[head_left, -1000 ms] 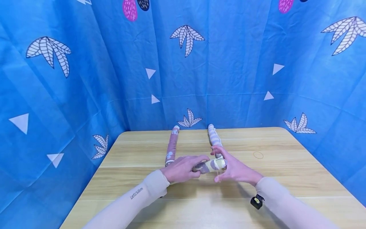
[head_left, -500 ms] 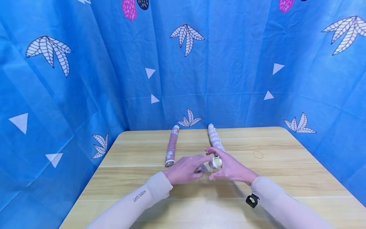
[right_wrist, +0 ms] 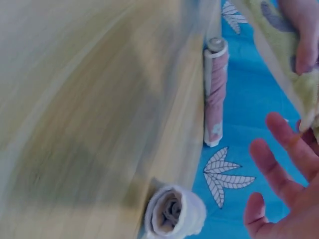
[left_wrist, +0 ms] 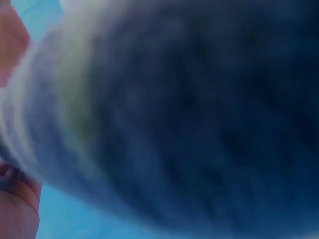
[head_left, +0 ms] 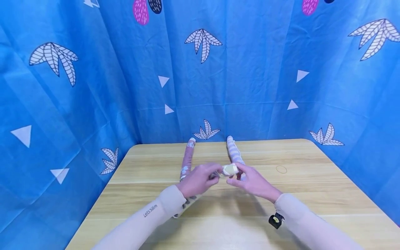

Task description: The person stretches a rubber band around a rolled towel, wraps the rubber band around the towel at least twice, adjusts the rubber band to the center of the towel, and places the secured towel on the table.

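Observation:
My left hand (head_left: 200, 180) grips a rolled towel (head_left: 230, 169) with a yellowish and grey pattern, whose lower end shows beneath the left wrist. At its upper end, the thumb and forefinger of my right hand (head_left: 254, 182) hold the roll. The right wrist view shows the other right fingers (right_wrist: 271, 164) spread apart and the roll's tapered edge beside them. In the left wrist view the towel (left_wrist: 149, 114) fills most of the picture, blurred. A thin rubber band seen earlier on the right fingers cannot be made out clearly now.
On the wooden table (head_left: 290, 194) lie a pink rolled towel (head_left: 188, 156) at left and a white and lilac striped rolled towel (head_left: 233, 149) behind my right hand. A blue patterned curtain (head_left: 200, 83) hangs behind the table. An orange ring (head_left: 281, 169) lies at right.
The roll has tilted up in my left hand, its lower end now showing under the wrist. My right hand has moved left, its thumb and forefinger closer together; the stretched band no longer shows between them.

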`<state>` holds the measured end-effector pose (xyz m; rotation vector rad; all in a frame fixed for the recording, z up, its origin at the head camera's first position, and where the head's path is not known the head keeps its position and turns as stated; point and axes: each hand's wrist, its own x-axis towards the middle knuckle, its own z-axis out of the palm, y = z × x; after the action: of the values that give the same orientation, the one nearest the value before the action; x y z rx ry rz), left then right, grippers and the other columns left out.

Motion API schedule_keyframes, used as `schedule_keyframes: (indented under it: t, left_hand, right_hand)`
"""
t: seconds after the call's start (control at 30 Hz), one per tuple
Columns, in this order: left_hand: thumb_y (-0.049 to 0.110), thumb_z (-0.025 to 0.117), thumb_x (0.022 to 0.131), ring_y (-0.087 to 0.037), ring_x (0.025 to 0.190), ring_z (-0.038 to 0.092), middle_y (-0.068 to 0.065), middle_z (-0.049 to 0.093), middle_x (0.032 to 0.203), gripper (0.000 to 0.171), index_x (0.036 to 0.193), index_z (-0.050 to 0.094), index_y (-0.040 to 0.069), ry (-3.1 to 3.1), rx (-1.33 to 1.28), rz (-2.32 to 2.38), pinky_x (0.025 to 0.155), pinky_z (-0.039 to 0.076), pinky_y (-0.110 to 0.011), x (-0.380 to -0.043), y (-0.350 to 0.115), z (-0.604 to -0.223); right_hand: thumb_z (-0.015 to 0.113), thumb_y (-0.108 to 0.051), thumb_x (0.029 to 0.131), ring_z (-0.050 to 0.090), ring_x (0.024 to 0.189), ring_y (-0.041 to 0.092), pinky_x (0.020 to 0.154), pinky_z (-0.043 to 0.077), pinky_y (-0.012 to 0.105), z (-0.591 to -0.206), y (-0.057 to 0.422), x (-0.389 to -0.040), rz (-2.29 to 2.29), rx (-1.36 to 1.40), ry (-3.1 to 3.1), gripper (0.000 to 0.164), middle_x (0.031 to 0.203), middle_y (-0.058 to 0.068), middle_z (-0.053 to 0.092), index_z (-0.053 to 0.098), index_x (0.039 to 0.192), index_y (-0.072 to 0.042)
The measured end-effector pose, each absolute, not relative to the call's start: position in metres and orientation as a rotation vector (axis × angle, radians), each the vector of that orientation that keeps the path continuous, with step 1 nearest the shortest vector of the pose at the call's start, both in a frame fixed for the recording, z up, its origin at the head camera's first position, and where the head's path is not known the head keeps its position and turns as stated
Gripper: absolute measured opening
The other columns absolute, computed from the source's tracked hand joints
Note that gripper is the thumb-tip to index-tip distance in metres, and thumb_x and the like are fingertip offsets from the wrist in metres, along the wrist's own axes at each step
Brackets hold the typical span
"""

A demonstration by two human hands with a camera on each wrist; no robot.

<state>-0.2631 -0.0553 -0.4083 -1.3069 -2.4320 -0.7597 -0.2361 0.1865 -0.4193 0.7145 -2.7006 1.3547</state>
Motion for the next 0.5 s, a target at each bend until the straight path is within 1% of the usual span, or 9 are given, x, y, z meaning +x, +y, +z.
schedule_keyframes:
  t: [0.07,0.13,0.2,0.3,0.37,0.4,0.43,0.47,0.5]
  left_hand:
    - [0.010,0.066,0.093,-0.003,0.078,0.059,0.006,0.070,0.096,0.016,0.105,0.065,0.020,-2.460,-1.186,-0.912,0.072,0.052,-0.018,-0.265,-0.059,-0.407]
    - [0.013,0.067,0.093,-0.006,0.076,0.058,0.006,0.068,0.093,0.014,0.104,0.065,0.021,-2.464,-1.079,-1.070,0.068,0.051,-0.021,-0.267,-0.062,-0.405]
    - [0.014,0.067,0.094,-0.009,0.074,0.057,0.006,0.066,0.092,0.013,0.103,0.063,0.022,-2.456,-1.021,-1.230,0.065,0.049,-0.024,-0.267,-0.062,-0.402]
    - [0.016,0.067,0.094,-0.012,0.076,0.058,0.005,0.066,0.096,0.012,0.102,0.062,0.023,-2.439,-1.024,-1.462,0.065,0.049,-0.025,-0.262,-0.058,-0.397]
    - [0.017,0.067,0.095,-0.014,0.080,0.059,0.004,0.067,0.101,0.011,0.101,0.061,0.022,-2.448,-1.053,-1.603,0.069,0.049,-0.025,-0.255,-0.054,-0.394]
    - [0.018,0.067,0.095,-0.014,0.081,0.059,0.004,0.067,0.103,0.010,0.101,0.060,0.022,-2.456,-1.064,-1.662,0.070,0.050,-0.026,-0.250,-0.052,-0.392]
    - [0.018,0.067,0.095,-0.014,0.082,0.059,0.003,0.067,0.104,0.010,0.101,0.060,0.022,-2.465,-1.075,-1.710,0.071,0.049,-0.026,-0.245,-0.050,-0.391]
    - [0.019,0.067,0.096,-0.014,0.083,0.058,0.003,0.066,0.105,0.010,0.102,0.060,0.022,-2.476,-1.086,-1.752,0.072,0.048,-0.026,-0.240,-0.049,-0.389]
    - [0.019,0.067,0.096,-0.014,0.085,0.058,0.003,0.066,0.106,0.010,0.103,0.059,0.021,-2.486,-1.103,-1.784,0.074,0.048,-0.026,-0.236,-0.048,-0.389]
  right_hand:
    - [0.069,-0.037,0.095,0.058,0.082,0.018,0.065,0.051,0.029,-0.419,0.187,-0.235,1.322,0.733,-2.671,0.023,0.095,0.000,0.065,0.065,0.113,-0.023]
    - [0.063,-0.029,0.100,0.061,0.080,0.021,0.066,0.052,0.030,-0.420,0.187,-0.233,1.324,0.783,-2.633,0.012,0.092,0.000,0.068,0.067,0.107,-0.021]
    - [0.057,-0.020,0.103,0.063,0.072,0.026,0.062,0.053,0.031,-0.423,0.184,-0.231,1.373,0.836,-2.619,0.012,0.088,0.003,0.070,0.069,0.105,-0.018]
    - [0.050,-0.012,0.104,0.061,0.056,0.026,0.049,0.050,0.031,-0.428,0.177,-0.230,1.426,0.828,-2.690,0.021,0.077,0.004,0.070,0.071,0.105,-0.013]
    - [0.050,-0.011,0.103,0.059,0.048,0.025,0.043,0.045,0.028,-0.431,0.172,-0.231,1.484,0.700,-2.745,0.023,0.075,0.004,0.071,0.073,0.105,-0.011]
    - [0.053,-0.012,0.102,0.058,0.045,0.023,0.041,0.043,0.026,-0.433,0.170,-0.233,1.505,0.586,-2.750,0.021,0.077,0.005,0.072,0.074,0.104,-0.010]
    - [0.055,-0.012,0.100,0.058,0.044,0.022,0.040,0.041,0.026,-0.434,0.169,-0.235,1.535,0.444,-2.734,0.020,0.074,0.006,0.071,0.074,0.104,-0.007]
    - [0.058,-0.010,0.098,0.057,0.043,0.021,0.040,0.042,0.025,-0.435,0.169,-0.237,1.623,0.296,-2.674,0.020,0.075,0.009,0.071,0.074,0.107,-0.004]
    - [0.060,-0.010,0.097,0.056,0.043,0.020,0.040,0.043,0.025,-0.435,0.169,-0.240,1.733,0.154,-2.581,0.021,0.077,0.010,0.072,0.074,0.112,-0.003]
